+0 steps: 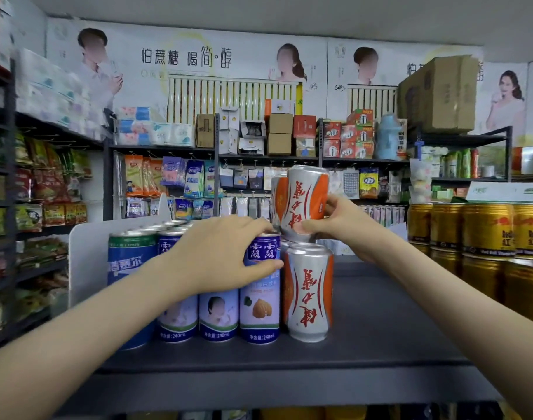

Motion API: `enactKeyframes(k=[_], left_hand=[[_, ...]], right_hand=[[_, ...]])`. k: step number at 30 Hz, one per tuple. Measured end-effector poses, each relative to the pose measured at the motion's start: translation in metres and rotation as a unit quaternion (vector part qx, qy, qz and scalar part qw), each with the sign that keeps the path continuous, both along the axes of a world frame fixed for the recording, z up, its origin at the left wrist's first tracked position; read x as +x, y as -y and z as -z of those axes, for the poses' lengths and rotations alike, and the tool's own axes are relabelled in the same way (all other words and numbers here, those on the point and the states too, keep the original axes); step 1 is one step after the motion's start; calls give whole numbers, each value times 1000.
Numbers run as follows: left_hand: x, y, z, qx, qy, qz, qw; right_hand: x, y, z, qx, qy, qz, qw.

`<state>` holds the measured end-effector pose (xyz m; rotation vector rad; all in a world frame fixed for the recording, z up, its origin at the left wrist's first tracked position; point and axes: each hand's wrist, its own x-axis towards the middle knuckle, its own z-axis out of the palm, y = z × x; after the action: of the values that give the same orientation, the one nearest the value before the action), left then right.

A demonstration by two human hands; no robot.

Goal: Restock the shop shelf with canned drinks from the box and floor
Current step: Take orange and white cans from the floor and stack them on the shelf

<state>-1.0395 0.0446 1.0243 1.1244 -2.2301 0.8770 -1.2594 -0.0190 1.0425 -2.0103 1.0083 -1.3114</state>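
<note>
stocking looks partly done: purple almond-drink cans [259,286] and one orange-and-silver can [309,294] already stand on the dark shelf [380,328], with bare space to their right. right hand [339,224] is clamped on a second orange-and-silver can [303,201], tilted above the first. left hand [226,253] grips a purple can's top. no box visible.
</note>
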Motion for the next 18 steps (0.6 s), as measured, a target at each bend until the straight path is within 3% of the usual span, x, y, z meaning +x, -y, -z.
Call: enactKeyframes(k=[5,18], left_hand=[[2,6,8,-63,-15,51,997],[0,8,9,-67,-25,58,996]], right_hand=[[7,2,-1,5,-5,-13,1000],[6,0,6,21,12,-18,1000]])
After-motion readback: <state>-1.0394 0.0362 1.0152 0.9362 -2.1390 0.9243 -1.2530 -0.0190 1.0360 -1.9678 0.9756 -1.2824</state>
